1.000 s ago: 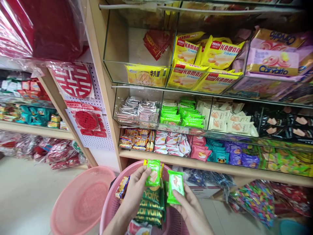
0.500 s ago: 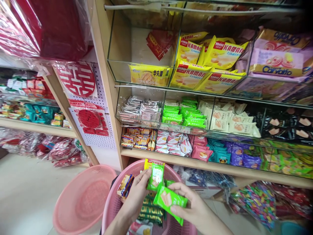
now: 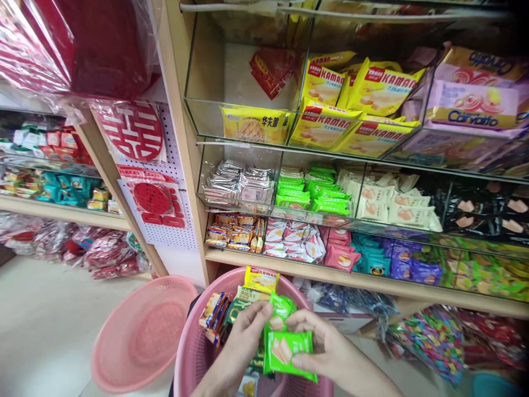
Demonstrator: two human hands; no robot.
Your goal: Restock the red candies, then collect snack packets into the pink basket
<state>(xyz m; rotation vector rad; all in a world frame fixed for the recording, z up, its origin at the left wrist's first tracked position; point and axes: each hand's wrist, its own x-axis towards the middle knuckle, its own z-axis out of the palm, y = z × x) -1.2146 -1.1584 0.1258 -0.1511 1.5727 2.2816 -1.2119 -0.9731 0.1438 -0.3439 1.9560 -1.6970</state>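
Observation:
My right hand (image 3: 322, 342) is closed on a bright green wafer packet (image 3: 285, 350), its thumb across the lower front. My left hand (image 3: 246, 336) pinches the left edge of another green wafer packet (image 3: 282, 305), which lies partly behind the first. Both hands are over a pink plastic basket (image 3: 185, 342). Inside it, a yellow Kaman packet (image 3: 261, 278) leans at the far rim. Several small orange and blue packets (image 3: 214, 317) rest along the left wall. Dark green packets (image 3: 235, 310) lie under my left hand, partly hidden by it.
A second pink basket (image 3: 142, 331) stands on the floor to the left. Ahead are shelves with clear dividers, holding green packets (image 3: 328, 190), cream packets (image 3: 407, 209) and yellow Kaman packets (image 3: 378, 88). Bagged colourful goods (image 3: 433, 342) lie below at the right.
My left hand has moved right and slightly down, bringing its green packet behind the one in my right hand. The right-hand packet has turned more level. More of the basket's dark green packets show.

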